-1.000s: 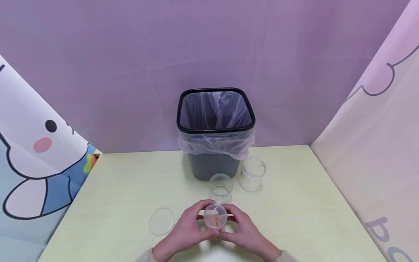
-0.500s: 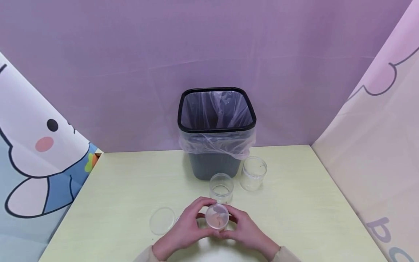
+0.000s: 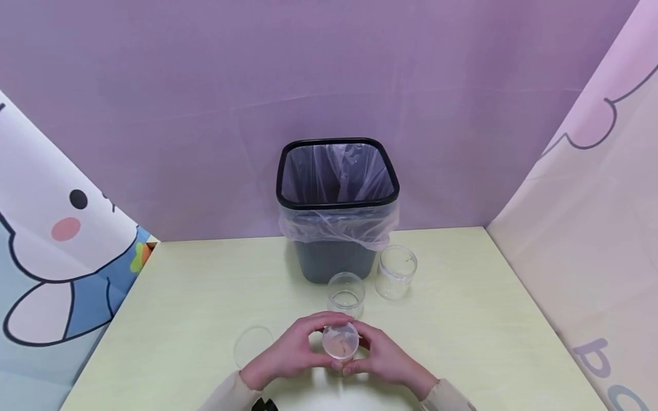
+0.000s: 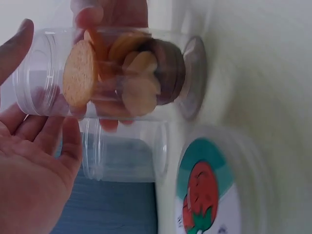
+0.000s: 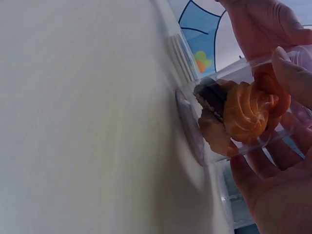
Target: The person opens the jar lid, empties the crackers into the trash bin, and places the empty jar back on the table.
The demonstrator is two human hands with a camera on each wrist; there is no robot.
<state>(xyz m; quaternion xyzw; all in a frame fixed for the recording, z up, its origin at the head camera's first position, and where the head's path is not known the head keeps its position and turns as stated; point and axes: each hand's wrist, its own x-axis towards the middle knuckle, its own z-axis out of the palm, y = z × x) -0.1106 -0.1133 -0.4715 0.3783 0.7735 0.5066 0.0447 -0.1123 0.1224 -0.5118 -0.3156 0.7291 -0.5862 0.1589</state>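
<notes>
A clear cylindrical jar (image 3: 340, 341) stands upright near the table's front, between both hands. Through its wall show cookies (image 4: 79, 73): a round pale biscuit, several dark ones, and an orange swirled one in the right wrist view. My left hand (image 3: 288, 357) curls its thumb and fingers round the jar's upper part from the left. From the other side, my right hand (image 3: 388, 362) holds the jar, its fingers round the wall. In the left wrist view a lid (image 4: 202, 195) with a red strawberry picture lies beside the jar; from the head it is hidden behind my left hand.
Two clear jars (image 3: 346, 302) without lids stand just behind my hands, the second jar (image 3: 394, 282) further right. A grey bin (image 3: 336, 260) with a black rim and plastic liner (image 3: 339, 225) rises behind them. One clear round lid (image 3: 252, 345) lies flat at left.
My left hand has turned about the jar's top, its fingertips moving right along the far rim. A black object now shows beside my left sleeve. The right hand stays nearly in place.
</notes>
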